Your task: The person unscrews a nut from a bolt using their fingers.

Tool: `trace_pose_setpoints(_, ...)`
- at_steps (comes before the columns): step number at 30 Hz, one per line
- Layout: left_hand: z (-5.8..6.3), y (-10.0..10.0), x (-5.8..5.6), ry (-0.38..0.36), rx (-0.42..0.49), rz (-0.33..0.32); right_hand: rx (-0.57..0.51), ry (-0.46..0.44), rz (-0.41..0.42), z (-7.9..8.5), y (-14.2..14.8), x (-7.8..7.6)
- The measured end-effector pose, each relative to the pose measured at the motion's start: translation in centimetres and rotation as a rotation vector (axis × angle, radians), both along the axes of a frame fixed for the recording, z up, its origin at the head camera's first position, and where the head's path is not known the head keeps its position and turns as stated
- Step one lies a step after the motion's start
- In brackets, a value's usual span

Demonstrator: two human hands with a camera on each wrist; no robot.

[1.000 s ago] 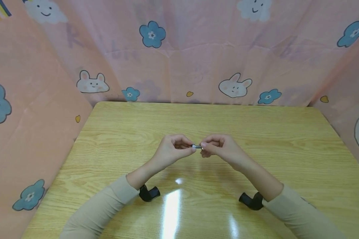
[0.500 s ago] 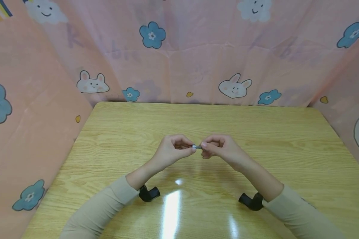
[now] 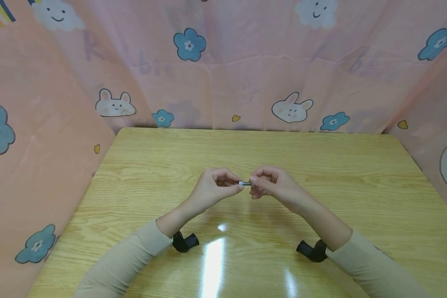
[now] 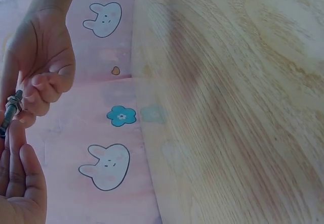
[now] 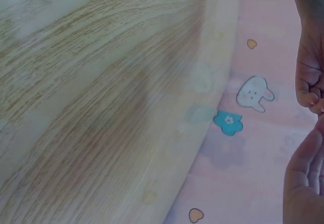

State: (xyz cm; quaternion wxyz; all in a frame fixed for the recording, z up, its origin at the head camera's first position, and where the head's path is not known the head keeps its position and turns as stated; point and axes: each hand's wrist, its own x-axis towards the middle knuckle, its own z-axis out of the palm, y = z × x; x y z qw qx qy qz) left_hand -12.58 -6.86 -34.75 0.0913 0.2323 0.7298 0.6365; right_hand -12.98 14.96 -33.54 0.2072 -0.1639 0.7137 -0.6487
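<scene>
A small metal bolt [image 3: 246, 183] lies level between my two hands above the middle of the table. My left hand [image 3: 217, 186] pinches its head end between thumb and fingertips. From the other side my right hand [image 3: 279, 186] holds thumb and fingers at the threaded end. In the left wrist view a nut [image 4: 15, 102] sits on the thread of the bolt close to the tip, right at the right fingers. The right wrist view catches both hands only at its right edge, with the bolt hidden there.
The wood-grain table [image 3: 164, 153] spreads under both hands, with light glare toward its front. A pink patterned cloth [image 3: 223, 74] rises behind it and at both sides. Black wrist-worn pieces [image 3: 186, 242] stick out by each sleeve.
My right thumb and fingers have shifted slightly at the threaded end of the bolt. My left hand keeps its pinch, almost still.
</scene>
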Motion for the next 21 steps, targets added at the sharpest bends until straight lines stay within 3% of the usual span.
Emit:
trace_pose_setpoints(8, 0.2, -0.1, 0.1, -0.008, -0.011, 0.009, -0.03, 0.044, 0.022, 0.0, 0.1, 0.1)
trace_pose_setpoints(16, 2.7, -0.1, 1.3, -0.011, -0.029, 0.019, 0.029, -0.001, 0.009, 0.2, -0.1, 0.0)
trace_pose_setpoints(21, 2.7, -0.1, 1.3, -0.002, -0.034, 0.013, 0.03, 0.03, -0.013, 0.2, 0.0, 0.1)
